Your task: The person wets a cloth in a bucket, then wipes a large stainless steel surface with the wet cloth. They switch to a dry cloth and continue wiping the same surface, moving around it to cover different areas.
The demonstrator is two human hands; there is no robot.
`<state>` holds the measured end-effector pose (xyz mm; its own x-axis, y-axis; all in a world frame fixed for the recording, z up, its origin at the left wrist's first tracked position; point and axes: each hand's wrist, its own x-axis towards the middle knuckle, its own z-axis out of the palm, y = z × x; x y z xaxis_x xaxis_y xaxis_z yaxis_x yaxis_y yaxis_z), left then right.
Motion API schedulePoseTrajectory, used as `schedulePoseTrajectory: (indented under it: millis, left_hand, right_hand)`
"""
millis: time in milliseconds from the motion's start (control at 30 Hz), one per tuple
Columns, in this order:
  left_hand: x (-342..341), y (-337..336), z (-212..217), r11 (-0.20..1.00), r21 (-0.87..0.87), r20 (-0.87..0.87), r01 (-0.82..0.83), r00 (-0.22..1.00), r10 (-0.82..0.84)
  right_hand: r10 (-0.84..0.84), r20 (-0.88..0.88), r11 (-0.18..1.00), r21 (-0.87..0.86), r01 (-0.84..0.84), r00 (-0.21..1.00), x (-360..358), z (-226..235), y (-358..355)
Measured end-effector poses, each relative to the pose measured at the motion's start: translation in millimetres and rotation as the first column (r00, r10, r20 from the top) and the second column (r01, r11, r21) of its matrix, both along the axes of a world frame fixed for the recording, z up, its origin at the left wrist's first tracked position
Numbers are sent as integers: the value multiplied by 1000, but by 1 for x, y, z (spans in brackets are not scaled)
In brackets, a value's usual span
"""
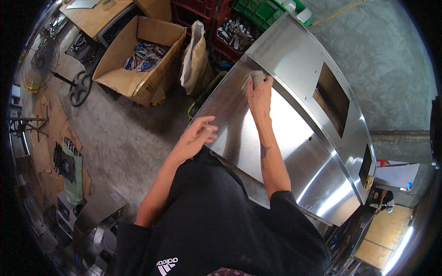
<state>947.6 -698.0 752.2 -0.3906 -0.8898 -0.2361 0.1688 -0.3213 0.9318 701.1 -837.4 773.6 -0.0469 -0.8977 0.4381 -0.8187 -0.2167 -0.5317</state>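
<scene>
A large shiny sheet-metal panel with rectangular cutouts lies in front of me, running from upper middle to lower right. My right hand is stretched out over its far left part and presses a small grey cloth flat against the metal. My left hand rests on the panel's near left edge, fingers loosely curled over the rim, holding nothing else.
An open cardboard box of parts and a sack stand on the concrete floor to the left. Red and green crates are behind the panel. A fan stands far left; metal parts lie lower left. Another person crouches at far right.
</scene>
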Motion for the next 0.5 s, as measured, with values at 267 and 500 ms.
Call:
schedulePoseTrajectory:
  millis: [267,500]
  left_hand:
    - [96,115,-136,912,211,308,-352,909,280]
    - [114,148,-189,936,163,460,-312,863,208]
  right_hand:
    - [-174,-360,972,88,219,917,2,-25,-24]
    - [-180,-316,982,-104,154,932,27,-51,-55]
